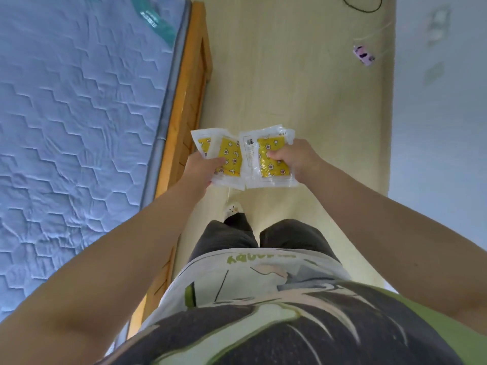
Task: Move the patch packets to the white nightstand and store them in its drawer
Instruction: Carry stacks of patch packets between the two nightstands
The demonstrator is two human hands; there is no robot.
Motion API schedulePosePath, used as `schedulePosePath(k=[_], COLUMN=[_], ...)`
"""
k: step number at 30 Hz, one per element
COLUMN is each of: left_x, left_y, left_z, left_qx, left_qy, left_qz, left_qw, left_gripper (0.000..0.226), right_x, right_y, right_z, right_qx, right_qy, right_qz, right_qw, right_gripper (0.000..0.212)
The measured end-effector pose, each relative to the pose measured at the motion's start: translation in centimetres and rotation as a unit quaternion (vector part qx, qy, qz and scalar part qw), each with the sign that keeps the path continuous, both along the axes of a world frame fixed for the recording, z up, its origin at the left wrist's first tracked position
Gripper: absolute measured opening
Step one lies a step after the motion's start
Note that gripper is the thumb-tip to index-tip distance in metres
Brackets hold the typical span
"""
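left hand and right hand each pinch patch packets, spread crosswise between both grips. nightstand not in view.

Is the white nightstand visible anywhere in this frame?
No: the view shows only the mattress, the wooden bed frame, the floor, and the left hand and right hand holding the patch packets.

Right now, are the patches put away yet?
Done: the packets are picked up. In hand: the left hand and right hand each hold some, over the floor by the bed. Left: reach the nightstand, not in view, and fill its drawer.
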State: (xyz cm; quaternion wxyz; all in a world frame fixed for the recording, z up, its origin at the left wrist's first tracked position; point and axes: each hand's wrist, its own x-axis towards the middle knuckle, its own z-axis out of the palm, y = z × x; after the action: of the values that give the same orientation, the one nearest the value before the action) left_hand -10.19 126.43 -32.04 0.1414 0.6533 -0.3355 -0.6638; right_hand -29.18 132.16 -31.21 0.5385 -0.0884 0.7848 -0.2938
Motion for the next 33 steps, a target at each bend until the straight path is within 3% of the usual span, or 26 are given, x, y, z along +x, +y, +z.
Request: schedulePosePath(k=[11,17,23,28,33], left_x=[-1.8,-2.7,-0.5,0.8,0.0], left_y=[-19.1,-26.5,-34.4,-42.8,-51.4], left_z=[-1.5,-1.0,-2.3,-3.3,-2.4], left_qx=[-0.001,0.021,0.024,0.014,0.014], left_qy=[-0.040,-0.021,-0.030,-0.017,0.009], left_qz=[0.207,0.368,0.476,0.553,0.606], left_qw=[0.978,0.929,0.879,0.833,0.796], left_gripper=[0.017,0.021,0.022,0.021,0.021], right_x=[-2.4,-1.2,3.6,7.8,9.2], right_y=[-28.0,-40.9,-53.2,-63.2,-72.0], right_z=[0.3,0.6,0.2,0.6,1.7], right_qx=[-0.022,-0.036,-0.050,-0.072,-0.067], right_qy=[0.015,0.026,0.038,0.066,0.065], right_qz=[0.228,0.374,0.487,0.554,0.589], right_qw=[0.973,0.926,0.871,0.827,0.803], right_gripper=[0.038,0.041,0.060,0.075,0.075])
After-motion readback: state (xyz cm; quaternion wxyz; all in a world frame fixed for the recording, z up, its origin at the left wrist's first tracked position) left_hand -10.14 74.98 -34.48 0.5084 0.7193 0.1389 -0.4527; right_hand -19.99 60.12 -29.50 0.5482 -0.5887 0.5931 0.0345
